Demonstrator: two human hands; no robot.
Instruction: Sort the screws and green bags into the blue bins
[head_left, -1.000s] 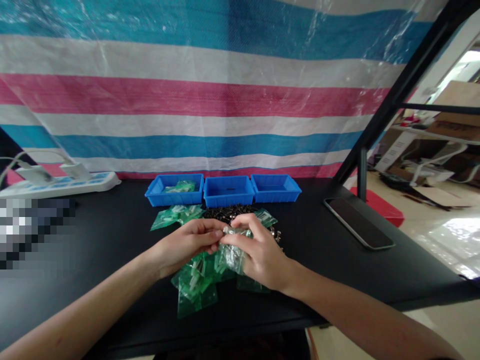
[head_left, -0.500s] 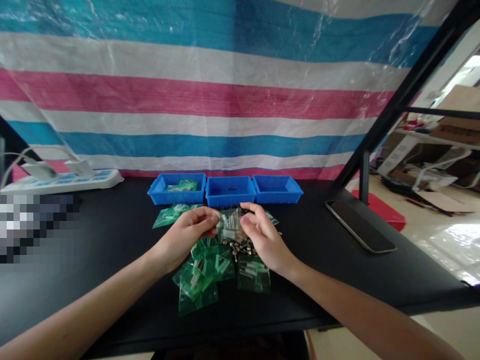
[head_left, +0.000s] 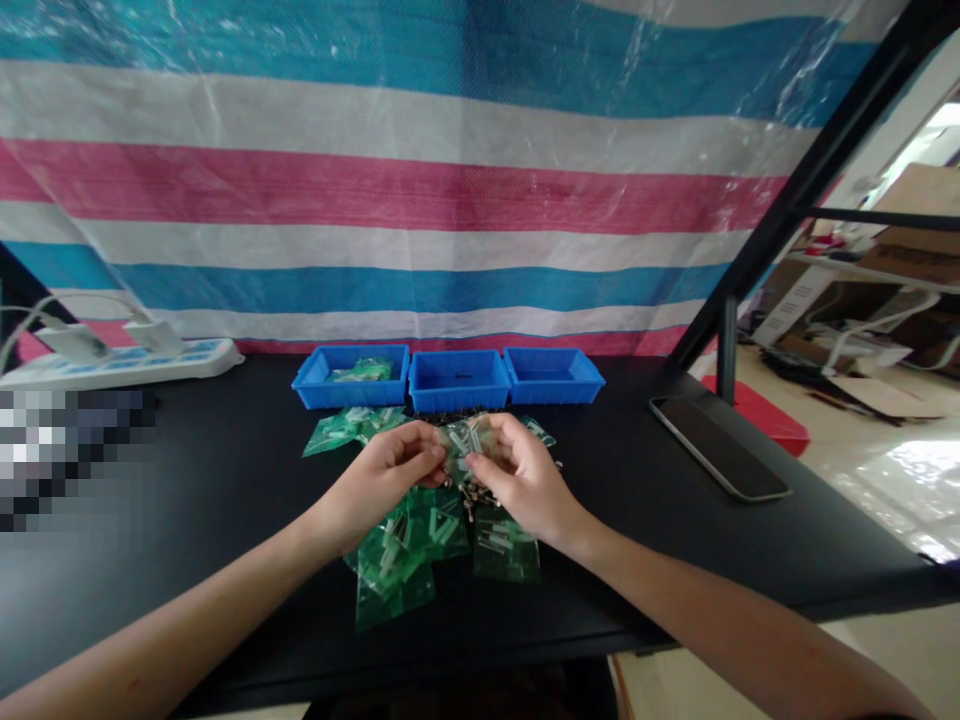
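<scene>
My left hand (head_left: 390, 477) and my right hand (head_left: 514, 475) meet above the black table (head_left: 225, 470), both pinching a small clear green plastic bag (head_left: 463, 440) with pale parts inside. Below them lies a pile of similar green bags (head_left: 409, 550), and another green bag (head_left: 507, 542) sits under my right wrist. Small metal parts (head_left: 471, 492) are scattered between the hands. More green bags (head_left: 346, 427) lie to the left, in front of the trays.
Three blue trays stand in a row at the back: left tray (head_left: 351, 376) holds green bags, middle tray (head_left: 459, 378) and right tray (head_left: 553, 372). A phone (head_left: 718, 459) lies at right, a white power strip (head_left: 120, 362) at left. A striped tarp hangs behind.
The hands lifted the small bag off the pile, then came a little lower and closer together, fingers still pinching it.
</scene>
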